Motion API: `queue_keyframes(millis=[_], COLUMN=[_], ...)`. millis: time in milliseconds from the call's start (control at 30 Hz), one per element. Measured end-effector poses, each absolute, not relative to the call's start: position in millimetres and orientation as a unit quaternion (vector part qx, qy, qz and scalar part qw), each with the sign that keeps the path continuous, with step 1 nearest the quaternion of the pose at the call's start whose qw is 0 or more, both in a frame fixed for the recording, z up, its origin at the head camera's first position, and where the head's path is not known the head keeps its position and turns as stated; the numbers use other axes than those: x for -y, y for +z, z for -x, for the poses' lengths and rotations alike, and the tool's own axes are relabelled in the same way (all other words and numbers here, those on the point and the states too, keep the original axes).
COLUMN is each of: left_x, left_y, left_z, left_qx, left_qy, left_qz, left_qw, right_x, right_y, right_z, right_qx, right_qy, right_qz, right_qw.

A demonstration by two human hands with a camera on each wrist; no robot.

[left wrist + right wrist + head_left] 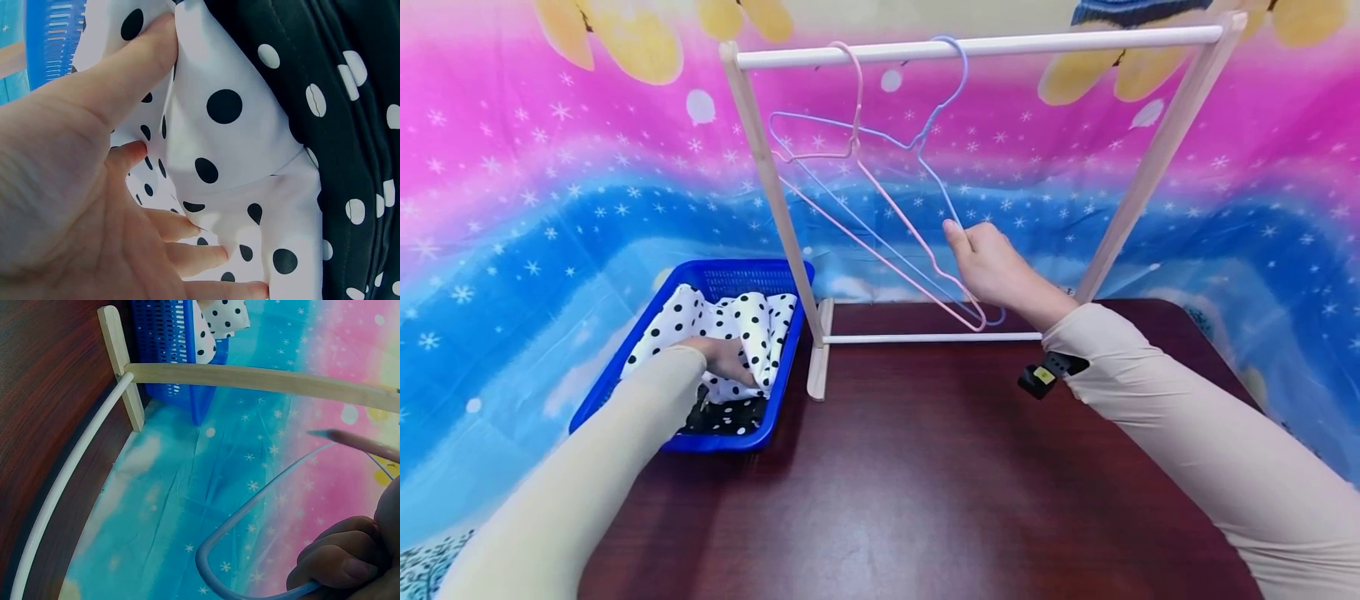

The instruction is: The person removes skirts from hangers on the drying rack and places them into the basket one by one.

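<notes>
A blue hanger (937,178) hooks over the top rod of the wooden rack, and my right hand (992,265) grips its right side. In the right wrist view, curled fingers (337,559) wrap the blue wire. Beside it a pink hanger (901,208) hangs from the same rod. On the left, my left hand (726,358) reaches into the blue basket (703,443) and touches a white cloth with black dots (758,325). The left wrist view has these fingers spread and fairly straight against the white fabric (237,137). Black cloth with white dots (287,62) lies next to it.
The rack's left post (772,192) stands right beside the basket, its foot (820,358) on the dark red table (880,492). A white lower bar (925,338) runs between the posts. Behind hangs a colourful patterned curtain (587,150).
</notes>
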State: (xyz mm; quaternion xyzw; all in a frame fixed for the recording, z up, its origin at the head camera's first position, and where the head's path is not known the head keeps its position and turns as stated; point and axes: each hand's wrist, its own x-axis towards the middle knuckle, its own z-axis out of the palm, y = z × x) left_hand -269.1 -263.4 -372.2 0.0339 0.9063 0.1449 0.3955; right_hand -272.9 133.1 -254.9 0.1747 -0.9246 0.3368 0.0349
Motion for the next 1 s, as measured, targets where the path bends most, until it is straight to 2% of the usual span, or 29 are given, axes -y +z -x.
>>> queue_keyframes(millis=[1000], left_x=[267.0], left_y=[-366.5], left_z=[264.8], left_qx=[-0.908], left_qy=[0.149], left_qz=[-0.037], left_qw=[0.39], right_x=[-127.4], right_y=[-253.7], right_z=[272.0], right_qx=[0.926], right_qy=[0.336], right_qz=[-0.17], right_qw=[0.016])
